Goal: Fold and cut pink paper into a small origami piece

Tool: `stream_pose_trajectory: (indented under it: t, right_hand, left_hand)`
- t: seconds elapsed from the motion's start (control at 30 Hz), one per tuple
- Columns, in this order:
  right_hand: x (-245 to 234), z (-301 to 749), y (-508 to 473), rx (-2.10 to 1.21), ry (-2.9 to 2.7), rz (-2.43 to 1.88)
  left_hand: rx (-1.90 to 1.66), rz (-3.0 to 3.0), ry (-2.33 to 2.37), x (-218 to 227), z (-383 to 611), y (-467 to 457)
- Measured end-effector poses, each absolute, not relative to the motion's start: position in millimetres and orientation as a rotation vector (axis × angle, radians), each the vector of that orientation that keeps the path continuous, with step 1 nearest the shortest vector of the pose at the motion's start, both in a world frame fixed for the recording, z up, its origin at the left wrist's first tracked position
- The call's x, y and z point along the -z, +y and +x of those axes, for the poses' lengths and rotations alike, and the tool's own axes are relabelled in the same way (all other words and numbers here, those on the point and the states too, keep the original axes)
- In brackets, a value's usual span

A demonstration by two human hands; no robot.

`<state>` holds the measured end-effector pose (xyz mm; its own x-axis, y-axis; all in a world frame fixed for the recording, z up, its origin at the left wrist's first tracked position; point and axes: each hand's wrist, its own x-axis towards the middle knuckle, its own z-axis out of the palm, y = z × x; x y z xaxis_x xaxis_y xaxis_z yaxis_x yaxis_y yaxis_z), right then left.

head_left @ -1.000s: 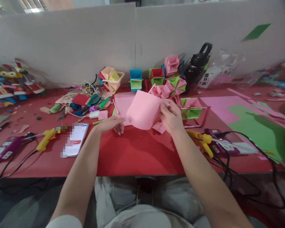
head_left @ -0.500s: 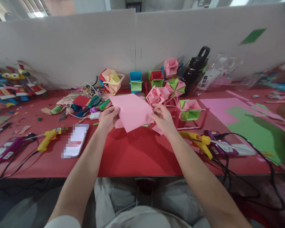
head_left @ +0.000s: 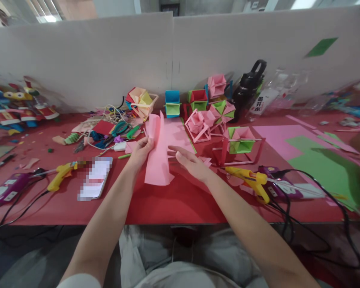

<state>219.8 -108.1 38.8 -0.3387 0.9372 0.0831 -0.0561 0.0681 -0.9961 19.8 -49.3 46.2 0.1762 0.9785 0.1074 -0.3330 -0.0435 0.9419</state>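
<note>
My left hand [head_left: 143, 151] grips the left side of a pink sheet of paper [head_left: 157, 162], which is bent over lengthwise into a loose curve above the red table. On the right of the sheet, my right hand [head_left: 188, 161] has its fingers stretched out and apart; its fingertips are close to the paper's right side, and I cannot tell whether they touch. Behind the sheet lies more pink paper [head_left: 178, 138] with a green edge showing. Just beyond my right hand stands a pink folded paper wheel on a frame [head_left: 198, 125].
Yellow glue guns lie left [head_left: 60, 176] and right [head_left: 249, 176], with trailing cords. A phone [head_left: 96, 178] is beside my left forearm. Scissors [head_left: 120, 129] and scraps form a pile. Paper wheel models, a black bottle [head_left: 246, 90] and green sheets [head_left: 324, 168] are further off.
The pink sheet has gone from spread flat between both hands to bent over and turned upright. My right hand has let go of its edge and moved slightly left and nearer.
</note>
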Motion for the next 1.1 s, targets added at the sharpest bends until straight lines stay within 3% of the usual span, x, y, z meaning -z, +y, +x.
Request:
stream_pose_trajectory:
  t: [0.1, 0.27, 0.47, 0.57, 0.73, 0.9, 1.1]
  right_hand:
    - [-38, 217, -111, -1.639, -1.326, -0.833]
    - [-42, 222, -111, -1.696, -1.154, -0.832]
    - [-51, 232, -102, -1.383, -0.899, -1.267]
    - [-52, 244, -96, -1.232, -0.935, -1.248]
    - [-54, 271, -107, -0.971, -1.346, -1.357]
    - [-52, 278, -146, -0.99, -1.607, -1.406]
    - [-26, 264, -171, -0.946, -1.48, -1.287]
  left_hand:
    - [-1.145, 1.22, 0.794, -49, 26, -55]
    - [-1.048, 1.307, 0.758, -54, 35, -61]
    - [-1.091, 1.137, 0.848, -64, 7, -55]
    - [-1.128, 1.154, 1.01, -70, -26, -44]
    - [-0.763, 1.595, 1.438, -66, -69, -39]
    - [-0.522, 2.084, 1.751, -63, -62, -61]
    - [-0.248, 2.402, 1.536, -70, 4, -77]
